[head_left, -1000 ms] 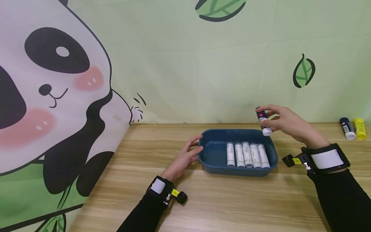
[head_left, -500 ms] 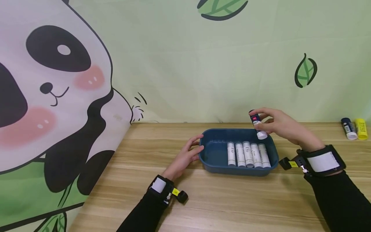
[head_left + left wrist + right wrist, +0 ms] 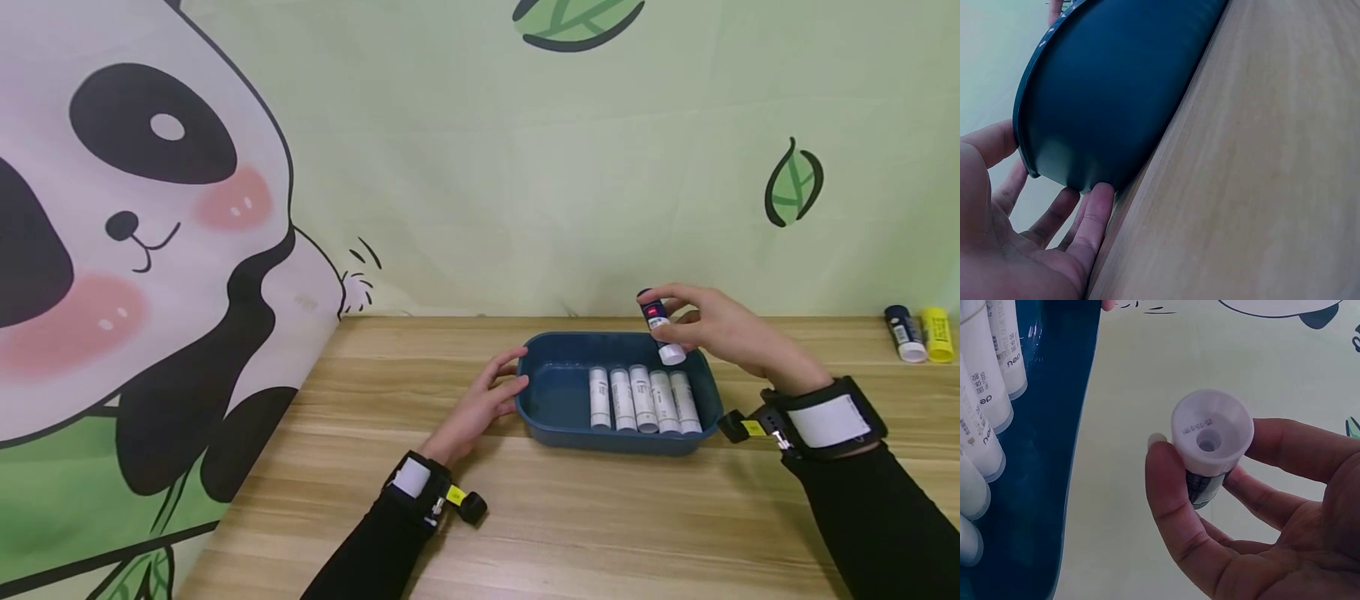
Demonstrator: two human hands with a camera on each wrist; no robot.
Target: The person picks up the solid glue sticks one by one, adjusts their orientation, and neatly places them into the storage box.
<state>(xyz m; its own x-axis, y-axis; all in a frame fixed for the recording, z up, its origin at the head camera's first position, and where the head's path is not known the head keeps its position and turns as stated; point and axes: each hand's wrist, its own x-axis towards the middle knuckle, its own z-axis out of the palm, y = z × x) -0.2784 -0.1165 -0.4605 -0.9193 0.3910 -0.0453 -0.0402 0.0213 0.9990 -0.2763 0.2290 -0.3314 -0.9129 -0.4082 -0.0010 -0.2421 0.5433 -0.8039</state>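
In the head view my right hand (image 3: 723, 329) pinches a dark blue glue stick (image 3: 655, 317) with a white base, tilted over the back right rim of a blue plastic box (image 3: 558, 437). The right wrist view looks onto the hollow white base of that glue stick (image 3: 1210, 434), between thumb and fingers. Several white glue sticks (image 3: 643, 398) lie side by side in the right part of the box. My left hand (image 3: 480, 404) rests its fingers against the box's left end; in the left wrist view the fingertips (image 3: 1100, 194) touch the outer wall near the wooden surface.
Another dark blue glue stick (image 3: 905, 335) and a yellow glue stick (image 3: 937, 335) lie together at the far right. A green cloth backdrop (image 3: 465, 183) with a printed panda (image 3: 187, 250) stands behind the wooden table (image 3: 600, 525).
My right hand has moved left and slightly down with the glue stick, from beside the box's back right corner to over its rim. The left hand stays at the box.
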